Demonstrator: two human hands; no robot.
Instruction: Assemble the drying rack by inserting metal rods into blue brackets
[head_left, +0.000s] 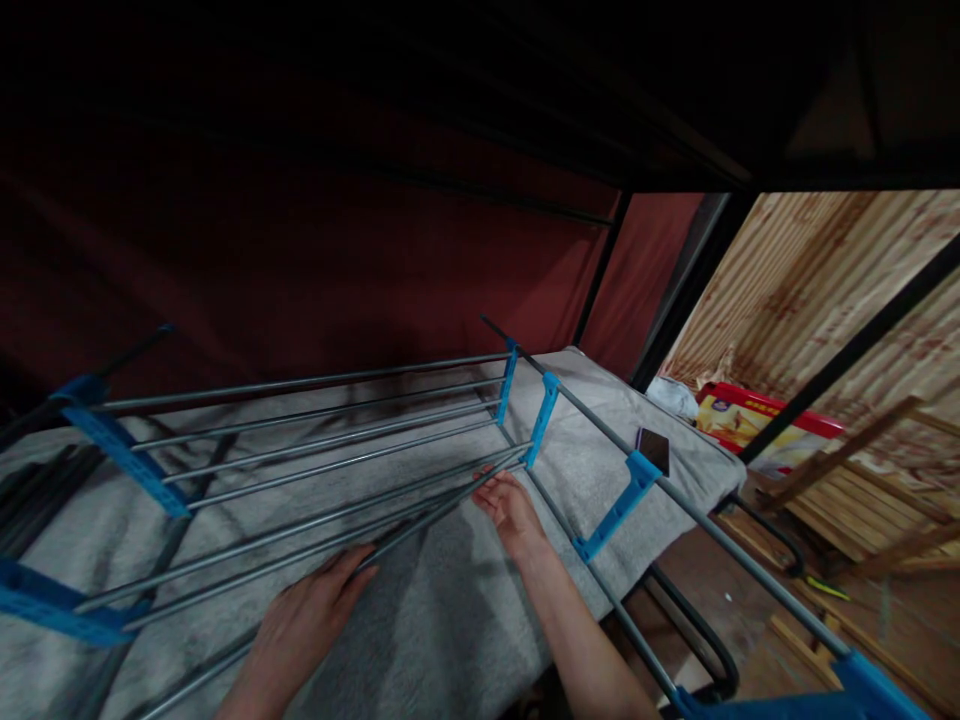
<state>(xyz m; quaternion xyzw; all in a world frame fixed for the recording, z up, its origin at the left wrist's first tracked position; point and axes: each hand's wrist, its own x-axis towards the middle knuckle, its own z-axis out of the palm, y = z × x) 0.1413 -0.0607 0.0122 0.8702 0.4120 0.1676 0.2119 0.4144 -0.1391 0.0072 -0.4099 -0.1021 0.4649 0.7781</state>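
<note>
A loose grey metal tube (427,522) slants across the middle of a rack made of similar tubes and blue plastic brackets. My left hand (319,610) is closed round the tube's nearer part, the thumb lying along it. Close to the tube's far end, the fingers of my right hand (511,508) are curled against it from below. That end lies beside a blue bracket (541,418); whether it sits in the bracket cannot be made out. Two other tubes (300,530) run from this bracket to a blue bracket (67,605) at the lower left.
The rack lies on a bed with a grey blanket (442,640). A phone (652,450) rests beyond the right rail (720,535). Black bed posts (694,280) and a dark red wall (420,260) surround it. On the right are a red-and-yellow box (757,425) and a wooden chair (840,510).
</note>
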